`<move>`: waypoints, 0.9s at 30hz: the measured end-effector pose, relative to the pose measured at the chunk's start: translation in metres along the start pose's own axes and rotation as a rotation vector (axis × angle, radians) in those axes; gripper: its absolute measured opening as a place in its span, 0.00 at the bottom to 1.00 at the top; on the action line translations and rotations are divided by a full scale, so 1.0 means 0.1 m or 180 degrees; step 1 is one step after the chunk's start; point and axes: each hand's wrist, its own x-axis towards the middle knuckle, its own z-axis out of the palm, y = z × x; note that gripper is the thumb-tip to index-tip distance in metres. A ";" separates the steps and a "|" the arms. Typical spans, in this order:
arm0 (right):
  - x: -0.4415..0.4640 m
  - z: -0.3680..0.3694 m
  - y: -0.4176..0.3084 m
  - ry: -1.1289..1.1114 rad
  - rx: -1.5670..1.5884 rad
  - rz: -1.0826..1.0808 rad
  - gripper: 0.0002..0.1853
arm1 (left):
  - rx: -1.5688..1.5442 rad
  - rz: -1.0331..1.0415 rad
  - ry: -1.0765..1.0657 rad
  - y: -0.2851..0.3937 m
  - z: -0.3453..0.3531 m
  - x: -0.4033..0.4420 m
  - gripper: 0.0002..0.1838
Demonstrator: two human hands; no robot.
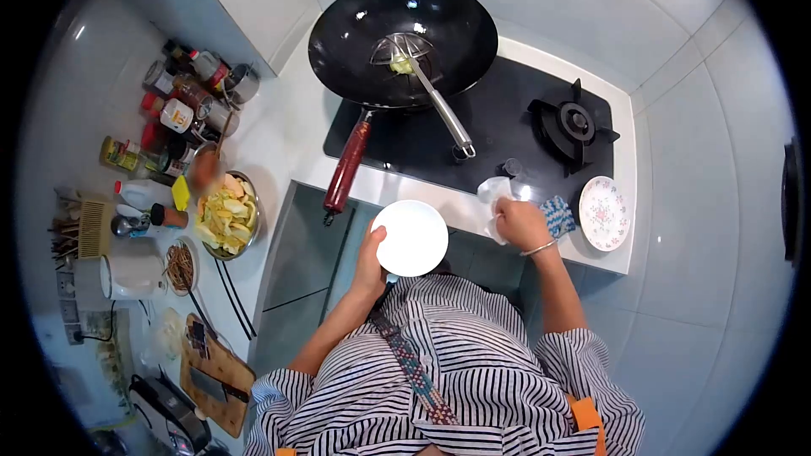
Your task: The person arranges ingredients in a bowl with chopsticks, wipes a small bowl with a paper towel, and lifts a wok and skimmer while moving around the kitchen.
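Two bare hands are held out on the person's side of a wide, round, black metal wok [351, 42] with a dark red handle [348, 165]. The left grip [368, 260] is closed on a plain, round, white dish [411, 238], its thumb lapping over the left edge; the fingers beneath are hidden. That dish lies directly against the left grip, just to its right, nearer the person than the wok and to the right of its handle. The right grip [521, 225] is bunched tight around a crumpled white sheet [492, 199], paper or thin cloth, I cannot tell which. Most of the sheet shows on the side of the fist toward the wok, to the right of and nearer than the wok itself.

Just beyond the right grip, farther right from the wok, are a blue-and-white patterned cloth [557, 217] and a round white plate with a pink floral pattern [605, 214]. In the wok sits a silver metal skimmer [439, 110] bearing a pale green scrap [401, 64], its handle reaching out past the near rim. Under and right of the wok spreads a black glass hob [498, 110], set in a white bench [291, 118]. Left of the wok, on the bench, a round steel bowl [257, 232] holds cut yellow-green leaves [226, 218].
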 end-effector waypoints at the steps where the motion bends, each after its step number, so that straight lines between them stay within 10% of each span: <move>1: 0.02 0.05 0.07 -0.0026 0.0016 0.0004 0.09 | -0.0115 -0.0129 -0.0025 -0.02 0.04 0.02 0.26; 8: -0.05 -0.26 -0.16 0.0565 0.1490 -0.1067 0.09 | -0.0076 -0.0192 0.0031 0.03 0.32 0.05 0.26; 14: 0.15 -0.05 -0.72 0.0342 0.0038 -0.1991 0.09 | 0.1494 0.0527 -0.0053 0.00 0.53 0.07 0.23; 18: 0.09 0.07 -0.80 -0.0763 -0.0464 -0.1651 0.08 | 0.2824 0.1481 -0.0136 0.05 0.54 0.06 0.22; 22: 0.13 -0.12 -0.58 -0.3777 0.2391 -0.2302 0.08 | 0.2687 0.2073 0.0317 -0.04 0.35 0.23 0.21; 27: -0.07 -0.43 -0.26 -0.0828 0.1241 -0.1162 0.06 | 0.2242 0.1454 0.0005 0.26 0.23 0.25 0.22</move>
